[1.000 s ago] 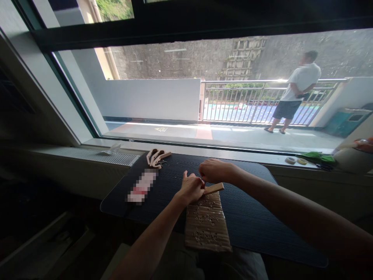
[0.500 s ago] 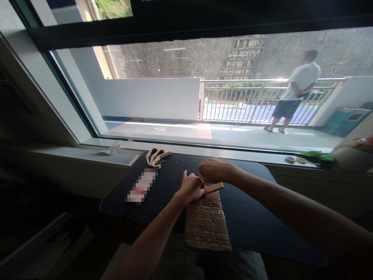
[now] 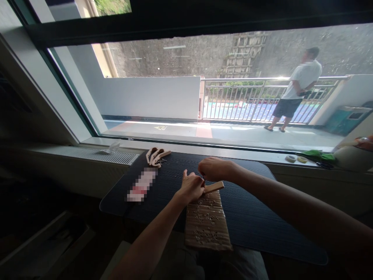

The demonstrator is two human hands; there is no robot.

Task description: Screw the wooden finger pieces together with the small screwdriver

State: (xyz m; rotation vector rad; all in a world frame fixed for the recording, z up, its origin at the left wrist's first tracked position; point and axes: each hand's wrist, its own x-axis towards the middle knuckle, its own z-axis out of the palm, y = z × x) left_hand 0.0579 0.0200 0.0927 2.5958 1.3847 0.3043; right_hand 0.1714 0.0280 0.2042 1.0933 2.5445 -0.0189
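Note:
Pressed down near the middle of the table, my left hand (image 3: 190,187) is closed around the near end of a pale wooden piece (image 3: 215,187). The piece's other end sticks out to the right. Just above it my right hand (image 3: 214,169) is a fist. Something thin and dark points down from that fist toward the wood, but its kind is hidden by the fingers. Beneath the wood lies a strip of brown corrugated cardboard (image 3: 207,229), pitted with holes and hanging over the table's near edge.
On the dark table (image 3: 253,206), curved wooden pieces (image 3: 152,157) lie at the back left beside small dark metal bits (image 3: 162,161). A blurred pink-and-white item (image 3: 142,186) is nearer. Tape rolls (image 3: 291,158) and a green cloth (image 3: 317,155) rest on the sill. A person (image 3: 300,85) stands outside.
My right hand has shifted very slightly, still a fist above the wood. My left hand keeps its place. The whole view has tilted a little.

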